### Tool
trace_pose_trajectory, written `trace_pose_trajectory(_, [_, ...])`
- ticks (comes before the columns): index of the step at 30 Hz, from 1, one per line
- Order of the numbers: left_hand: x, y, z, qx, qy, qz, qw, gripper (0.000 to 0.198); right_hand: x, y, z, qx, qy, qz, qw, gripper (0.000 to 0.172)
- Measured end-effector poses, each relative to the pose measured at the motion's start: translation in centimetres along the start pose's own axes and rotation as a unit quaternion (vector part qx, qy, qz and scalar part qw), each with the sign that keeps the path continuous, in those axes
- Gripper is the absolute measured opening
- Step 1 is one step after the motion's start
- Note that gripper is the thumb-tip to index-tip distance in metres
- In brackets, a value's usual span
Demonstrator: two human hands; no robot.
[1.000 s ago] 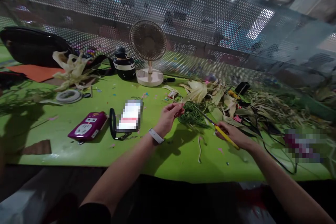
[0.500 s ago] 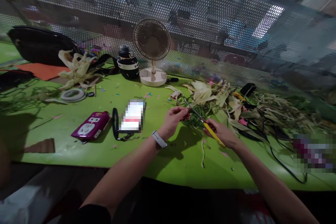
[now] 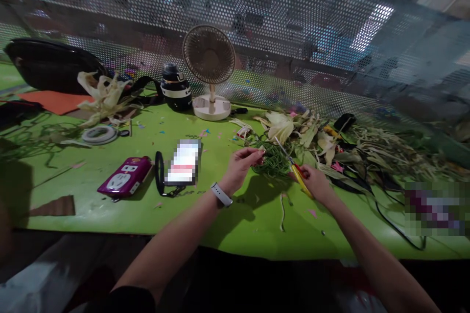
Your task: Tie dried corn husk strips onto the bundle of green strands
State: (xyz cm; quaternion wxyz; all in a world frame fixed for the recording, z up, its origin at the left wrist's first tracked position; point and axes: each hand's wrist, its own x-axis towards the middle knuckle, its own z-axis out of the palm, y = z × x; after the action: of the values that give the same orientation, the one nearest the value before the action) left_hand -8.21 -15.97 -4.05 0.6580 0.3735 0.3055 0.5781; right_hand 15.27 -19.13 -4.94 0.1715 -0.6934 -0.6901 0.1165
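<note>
My right hand (image 3: pixel 315 183) grips a pair of scissors (image 3: pixel 301 178) with yellow and red handles, blades pointing up and away to the left. My left hand (image 3: pixel 245 164), a pale watch band on its wrist, is closed in a pinch. A small pale and reddish bit shows at its fingertips; what it is I cannot make out. Just beyond and between the hands lies a tangle of thin green strands (image 3: pixel 273 159). Dry pale husks (image 3: pixel 281 127) are heaped behind it.
A phone (image 3: pixel 183 161) and a purple power strip (image 3: pixel 127 176) lie left of my hands on the green tabletop (image 3: pixel 147 217). Farther back stand a small fan (image 3: pixel 211 107) and a dark bottle (image 3: pixel 176 93). A tape roll (image 3: pixel 99 134) lies left; a black cord (image 3: pixel 392 225) runs right.
The scissors have drawn back from my left fingertips, swinging slightly right, and their red handle now shows. My left hand keeps its pinch in nearly the same place.
</note>
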Motion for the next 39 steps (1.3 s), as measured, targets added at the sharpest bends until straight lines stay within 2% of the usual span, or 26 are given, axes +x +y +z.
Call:
trace_pose_trajectory(3, [0.0, -0.1, 0.0, -0.009, 0.015, 0.021, 1.0, 0.019, 0.3, 1.2, 0.3, -0.112, -0.016, 0.057, 0.992, 0.042])
trace_pose_trajectory(5, [0.0, -0.3, 0.0, 0.004, 0.02, 0.037, 0.999, 0.018, 0.0, 1.2, 0.0, -0.164, -0.037, 0.053, 0.984, 0.041])
trace_pose_trajectory(7, [-0.1, -0.4, -0.1, 0.035, 0.012, 0.058, 0.998, 0.018, -0.5, 0.6, -0.6, -0.19, -0.032, 0.014, 0.981, 0.039])
trace_pose_trajectory(9, [-0.2, -0.4, -0.2, 0.097, -0.019, 0.094, 0.991, 0.019, -0.7, -0.6, -1.5, -0.182, 0.017, -0.058, 0.981, 0.035])
trace_pose_trajectory(11, [-0.3, -0.1, -0.3, 0.207, -0.066, 0.151, 0.964, 0.018, -0.7, -2.2, -2.5, -0.124, 0.091, -0.147, 0.977, 0.029])
trace_pose_trajectory(13, [-0.4, 0.3, -0.6, 0.334, -0.118, 0.209, 0.912, 0.016, -0.1, -4.0, -3.1, -0.06, 0.101, -0.216, 0.969, 0.029])
trace_pose_trajectory(15, [-0.3, 0.6, -0.8, 0.428, -0.163, 0.236, 0.857, 0.014, 0.7, -5.6, -3.3, -0.065, 0.095, -0.277, 0.954, 0.027])
trace_pose_trajectory(18, [-0.2, 0.8, -1.2, 0.512, -0.207, 0.228, 0.802, 0.011, 1.8, -7.1, -2.7, -0.128, 0.026, -0.377, 0.917, 0.022])
trace_pose_trajectory(22, [0.0, 0.7, -1.6, 0.568, -0.229, 0.191, 0.767, 0.01, 2.2, -7.9, -1.9, -0.187, -0.062, -0.408, 0.891, 0.02])
trace_pose_trajectory(27, [0.1, 0.8, -1.7, 0.588, -0.246, 0.134, 0.759, 0.011, 1.9, -8.0, -1.5, -0.193, -0.105, -0.402, 0.889, 0.023])
trace_pose_trajectory(33, [0.0, 0.7, -1.7, 0.593, -0.312, 0.103, 0.735, 0.011, 1.9, -7.4, -0.2, -0.17, -0.143, -0.388, 0.894, 0.017])
trace_pose_trajectory(39, [-0.1, 0.6, -1.9, 0.566, -0.338, 0.063, 0.749, 0.009, 1.3, -6.9, 0.4, -0.117, -0.184, -0.391, 0.894, 0.018])
